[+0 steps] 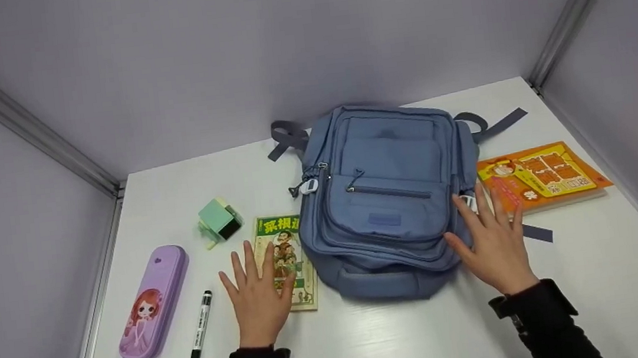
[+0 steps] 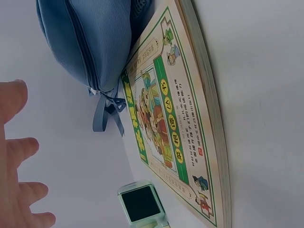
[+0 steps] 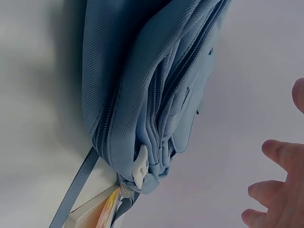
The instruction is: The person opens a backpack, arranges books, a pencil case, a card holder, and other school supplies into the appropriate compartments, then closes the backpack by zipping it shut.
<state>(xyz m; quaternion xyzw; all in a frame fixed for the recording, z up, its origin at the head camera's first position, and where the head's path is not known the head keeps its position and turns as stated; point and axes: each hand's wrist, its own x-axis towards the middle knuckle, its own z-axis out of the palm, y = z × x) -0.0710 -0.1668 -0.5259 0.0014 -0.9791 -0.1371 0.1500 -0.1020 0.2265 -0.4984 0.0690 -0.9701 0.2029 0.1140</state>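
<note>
While both hands are poised over a white table (image 1: 384,344), a blue backpack (image 1: 392,195) lies at its center, front pocket facing up. The left hand (image 1: 263,309), fingers straight and spread, hovers over a green-and-cream illustrated book (image 1: 296,252) just left of the bag, whose edge hides the book's far right corner. The right hand (image 1: 496,252), also splayed and holding nothing, hovers by the backpack's near right side. An orange-and-yellow book (image 1: 550,175) sits to the bag's right. On the left, a capped marker (image 1: 200,331) lies beside a purple case (image 1: 151,306), with a mint-green boxy object (image 1: 219,219) farther back.
</note>
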